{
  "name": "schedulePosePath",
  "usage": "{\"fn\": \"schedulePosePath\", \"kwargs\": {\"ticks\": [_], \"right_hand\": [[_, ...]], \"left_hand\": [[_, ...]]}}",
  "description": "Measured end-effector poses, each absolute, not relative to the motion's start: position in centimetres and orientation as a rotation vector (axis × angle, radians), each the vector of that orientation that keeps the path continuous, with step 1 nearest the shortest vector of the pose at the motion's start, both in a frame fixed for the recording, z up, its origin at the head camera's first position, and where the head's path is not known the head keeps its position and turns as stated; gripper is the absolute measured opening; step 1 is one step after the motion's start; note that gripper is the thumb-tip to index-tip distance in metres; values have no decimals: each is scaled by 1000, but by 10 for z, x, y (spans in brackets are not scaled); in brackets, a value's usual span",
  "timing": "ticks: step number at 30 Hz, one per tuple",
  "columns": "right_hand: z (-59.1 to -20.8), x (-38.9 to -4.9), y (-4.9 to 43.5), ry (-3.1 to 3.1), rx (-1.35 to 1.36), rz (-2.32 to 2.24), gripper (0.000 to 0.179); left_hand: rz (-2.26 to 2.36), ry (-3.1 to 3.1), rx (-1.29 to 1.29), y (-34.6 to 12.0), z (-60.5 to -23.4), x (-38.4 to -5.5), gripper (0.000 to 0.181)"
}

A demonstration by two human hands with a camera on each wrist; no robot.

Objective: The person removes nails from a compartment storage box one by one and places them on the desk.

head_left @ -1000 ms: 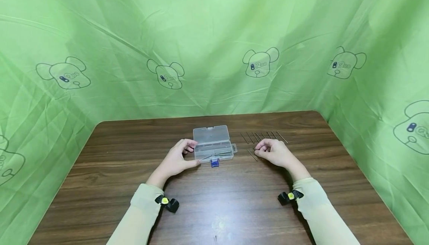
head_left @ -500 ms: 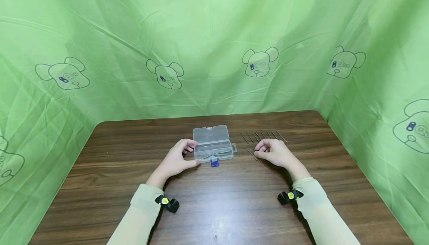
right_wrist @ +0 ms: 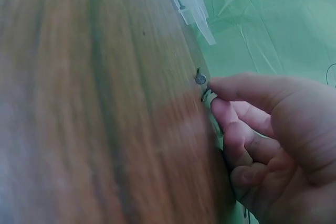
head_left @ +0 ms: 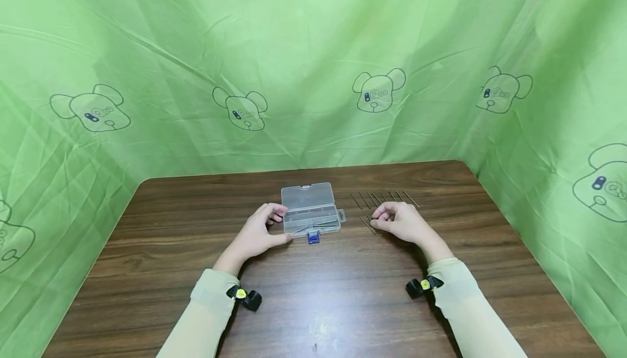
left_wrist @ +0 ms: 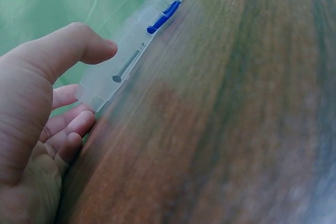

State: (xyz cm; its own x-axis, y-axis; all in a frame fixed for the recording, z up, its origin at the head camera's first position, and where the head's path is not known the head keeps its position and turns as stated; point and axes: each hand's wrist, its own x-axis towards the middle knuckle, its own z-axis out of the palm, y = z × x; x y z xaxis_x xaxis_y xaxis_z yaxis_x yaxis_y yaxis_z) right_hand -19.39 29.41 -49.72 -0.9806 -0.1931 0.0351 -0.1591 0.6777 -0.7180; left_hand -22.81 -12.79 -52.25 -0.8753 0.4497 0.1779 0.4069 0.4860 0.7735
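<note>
Wooden table (head_left: 313, 292), nail (right_wrist: 206, 96) — between right fingers (right_wrist: 221, 109), second nail (right_wrist: 200, 79) beside

A wood-grain counter (head_left: 171, 244) spreads toward six o'clock; wrinkled green cloth (head_left: 303, 31) hangs from nine through twelve to three, printed with cartoon animal heads (head_left: 374, 97), perhaps bears.

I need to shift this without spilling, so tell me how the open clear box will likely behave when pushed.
The clear box is probably light, its walls looking thin and see-through. Lying low on the table, it should slide rather than tip. The nails inside may shift, as they lie at different angles.
</note>
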Motion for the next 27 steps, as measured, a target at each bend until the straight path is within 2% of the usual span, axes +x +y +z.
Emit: {"fn": "schedulePosePath", "kwargs": {"ticks": [10, 18, 27], "right_hand": [[-476, -193, 288, 2749, -292, -1388, 18], [-446, -195, 266, 2701, -425, -1590, 31], [-421, -207, 231, 2650, -572, -1605, 26]], "left_hand": [[1388, 2661, 780, -127, -522, -228, 65], [1409, 2659, 786, -129, -522, -226, 65], [1412, 2657, 798, -128, -524, -227, 66]]}}
